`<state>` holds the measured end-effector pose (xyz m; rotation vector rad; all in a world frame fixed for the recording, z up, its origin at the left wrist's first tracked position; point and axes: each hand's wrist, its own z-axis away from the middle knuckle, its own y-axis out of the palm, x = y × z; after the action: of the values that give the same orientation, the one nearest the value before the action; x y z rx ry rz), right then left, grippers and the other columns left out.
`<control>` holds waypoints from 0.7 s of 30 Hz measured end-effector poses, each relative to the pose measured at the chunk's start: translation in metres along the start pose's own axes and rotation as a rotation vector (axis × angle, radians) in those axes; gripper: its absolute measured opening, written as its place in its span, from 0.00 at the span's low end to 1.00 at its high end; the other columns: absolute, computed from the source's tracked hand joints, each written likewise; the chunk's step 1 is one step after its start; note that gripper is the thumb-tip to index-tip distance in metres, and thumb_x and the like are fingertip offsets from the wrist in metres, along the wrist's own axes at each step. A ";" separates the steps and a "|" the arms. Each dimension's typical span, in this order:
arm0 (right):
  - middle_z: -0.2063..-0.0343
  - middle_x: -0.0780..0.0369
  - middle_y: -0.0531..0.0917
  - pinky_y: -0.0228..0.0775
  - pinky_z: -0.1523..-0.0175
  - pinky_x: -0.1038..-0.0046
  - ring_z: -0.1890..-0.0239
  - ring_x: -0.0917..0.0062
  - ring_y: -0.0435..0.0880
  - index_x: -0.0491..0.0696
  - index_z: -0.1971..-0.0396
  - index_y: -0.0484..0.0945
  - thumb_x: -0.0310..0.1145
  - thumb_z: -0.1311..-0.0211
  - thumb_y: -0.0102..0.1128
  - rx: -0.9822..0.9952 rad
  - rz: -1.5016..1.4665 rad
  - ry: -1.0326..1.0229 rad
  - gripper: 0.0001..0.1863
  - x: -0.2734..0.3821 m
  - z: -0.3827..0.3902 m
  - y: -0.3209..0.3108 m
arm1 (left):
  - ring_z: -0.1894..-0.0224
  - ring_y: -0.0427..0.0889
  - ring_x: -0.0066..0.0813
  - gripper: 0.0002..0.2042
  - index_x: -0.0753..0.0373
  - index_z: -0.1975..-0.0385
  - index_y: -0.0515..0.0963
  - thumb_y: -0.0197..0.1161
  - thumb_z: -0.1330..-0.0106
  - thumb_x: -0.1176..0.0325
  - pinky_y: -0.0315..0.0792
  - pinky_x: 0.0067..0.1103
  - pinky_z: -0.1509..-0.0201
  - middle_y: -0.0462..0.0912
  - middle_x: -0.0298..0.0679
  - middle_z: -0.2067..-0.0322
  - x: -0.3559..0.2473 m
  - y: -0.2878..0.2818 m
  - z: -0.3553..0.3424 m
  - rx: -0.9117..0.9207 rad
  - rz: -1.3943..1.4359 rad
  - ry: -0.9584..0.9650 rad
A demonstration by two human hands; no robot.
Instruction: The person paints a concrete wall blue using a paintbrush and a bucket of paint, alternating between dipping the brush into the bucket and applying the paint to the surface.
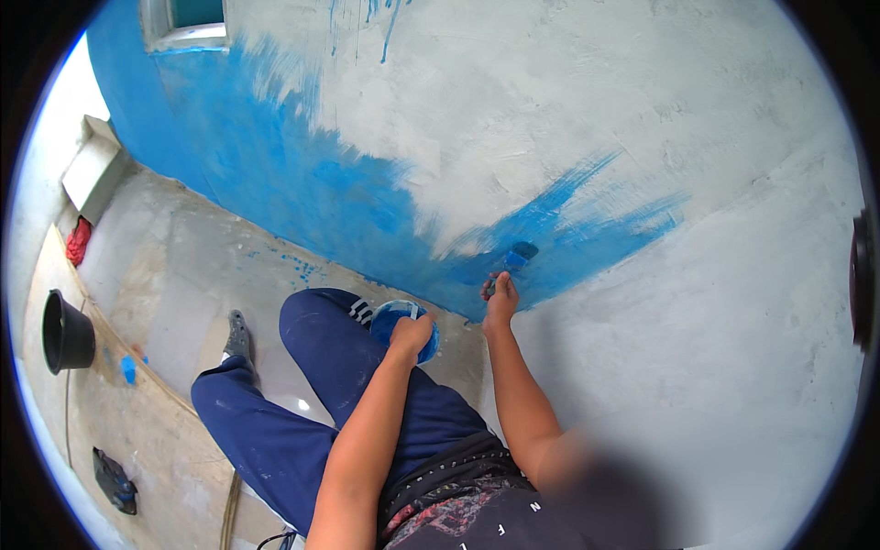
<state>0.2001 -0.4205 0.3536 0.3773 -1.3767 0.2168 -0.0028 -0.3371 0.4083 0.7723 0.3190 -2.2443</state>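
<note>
My right hand point(500, 298) is closed around the handle of a paintbrush point(519, 256), whose blue-coated head rests against the wall. Fresh blue paint point(550, 225) spreads in streaks around the bristles, with bare grey-white wall point(513, 119) above. Down by my knee, my left hand point(412, 335) grips the rim of a round white bucket point(387, 314) with blue paint inside. A pale strip stands up at the rim beside my fingers; what it is I cannot tell.
An unpainted wall point(678, 367) meets the blue one in a corner at my right. At the left stand a black bucket point(69, 332), a red cloth point(79, 242) and a dark crumpled bag point(115, 478). Blue drips point(298, 266) dot the floor. A small window opening point(188, 37) is upper left.
</note>
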 end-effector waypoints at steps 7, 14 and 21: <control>0.77 0.67 0.77 0.62 0.74 0.77 0.75 0.80 0.75 0.47 0.59 0.79 0.53 0.26 0.52 -0.012 0.098 0.231 0.22 -0.034 -0.005 -0.007 | 0.41 0.72 0.44 0.36 0.79 0.40 0.68 0.64 0.38 0.52 0.66 0.35 0.38 0.72 0.57 0.40 0.012 0.011 -0.029 -0.065 0.029 0.081; 0.78 0.73 0.76 0.60 0.74 0.76 0.81 0.85 0.68 0.53 0.62 0.79 0.51 0.27 0.55 0.027 0.052 0.839 0.16 -0.051 -0.010 -0.052 | 0.70 0.67 0.28 0.20 0.70 0.64 0.76 0.63 0.37 0.53 0.67 0.28 0.58 0.72 0.39 0.71 0.011 0.005 -0.025 -0.073 0.093 0.102; 0.80 0.72 0.75 0.55 0.75 0.80 0.82 0.86 0.65 0.50 0.68 0.80 0.49 0.30 0.61 0.091 -0.057 0.503 0.16 0.038 -0.001 -0.025 | 0.76 0.62 0.25 0.18 0.65 0.71 0.74 0.63 0.37 0.53 0.63 0.25 0.66 0.64 0.33 0.78 0.029 -0.011 -0.030 -0.060 0.128 0.082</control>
<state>0.2173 -0.4461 0.3872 0.4042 -0.8628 0.3050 -0.0138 -0.3321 0.3670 0.8309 0.3638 -2.0781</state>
